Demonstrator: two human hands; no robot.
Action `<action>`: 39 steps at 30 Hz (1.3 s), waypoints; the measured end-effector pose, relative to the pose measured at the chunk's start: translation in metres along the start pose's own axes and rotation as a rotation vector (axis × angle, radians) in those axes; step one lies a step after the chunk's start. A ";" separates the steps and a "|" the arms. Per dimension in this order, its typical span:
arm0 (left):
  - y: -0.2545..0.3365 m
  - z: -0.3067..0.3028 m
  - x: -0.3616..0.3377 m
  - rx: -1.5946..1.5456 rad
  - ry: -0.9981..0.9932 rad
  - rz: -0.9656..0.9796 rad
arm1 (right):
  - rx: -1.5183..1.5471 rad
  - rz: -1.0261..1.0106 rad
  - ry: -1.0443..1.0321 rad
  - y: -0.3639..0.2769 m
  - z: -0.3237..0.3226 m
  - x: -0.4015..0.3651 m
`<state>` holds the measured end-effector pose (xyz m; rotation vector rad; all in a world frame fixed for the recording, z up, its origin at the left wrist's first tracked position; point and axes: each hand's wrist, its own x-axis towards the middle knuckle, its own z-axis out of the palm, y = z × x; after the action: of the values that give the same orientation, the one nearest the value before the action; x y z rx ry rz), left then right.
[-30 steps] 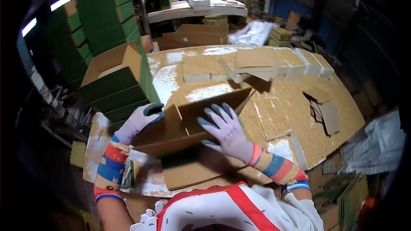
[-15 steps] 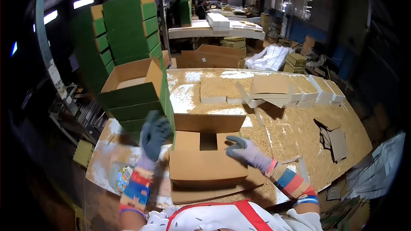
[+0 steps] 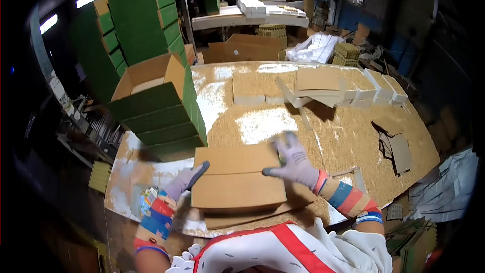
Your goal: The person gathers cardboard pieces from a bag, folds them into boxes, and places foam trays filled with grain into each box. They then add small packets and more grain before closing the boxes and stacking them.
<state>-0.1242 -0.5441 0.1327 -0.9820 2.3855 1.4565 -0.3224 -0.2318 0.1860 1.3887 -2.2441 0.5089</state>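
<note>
A brown cardboard box (image 3: 237, 188) stands on the table in front of me, its two long top flaps folded down and meeting along a seam. My left hand (image 3: 186, 180), in a grey-palmed work glove, is at the box's left side. Its thumb lies against the upper edge, while the other fingers are mostly hidden down the side. At the right side is my right hand (image 3: 295, 164), gloved alike, with fingers spread and a little blurred near the far corner. Its thumb touches the top flap. Beneath the box lies flat cardboard (image 3: 242, 219).
Stacked green boxes (image 3: 166, 116) rise at left, an open one (image 3: 149, 78) on the nearer stack. Sawdust-like crumbs cover the table (image 3: 348, 141). White-sided blocks (image 3: 250, 98) and cardboard pieces (image 3: 317, 82) lie toward its back. A clear container (image 3: 146, 198) sits near my left forearm.
The box's near and far top flaps have folded down over its opening. My left hand came down to the left side; my right hand shifted slightly toward the far right corner. The view tilted down.
</note>
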 end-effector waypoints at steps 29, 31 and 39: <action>0.029 0.012 0.116 -0.457 0.031 0.350 | 0.448 1.848 0.859 0.214 0.135 -0.189; 0.027 0.025 0.106 -0.321 0.045 0.352 | 0.721 1.625 1.189 0.230 0.150 -0.215; -0.006 0.044 0.093 -0.734 0.200 0.367 | 1.558 1.099 0.935 0.173 -0.013 -0.157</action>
<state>-0.1994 -0.5498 0.0626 -0.8602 2.2614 2.5921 -0.4147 -0.0356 0.0974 -0.1527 -1.3036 2.8176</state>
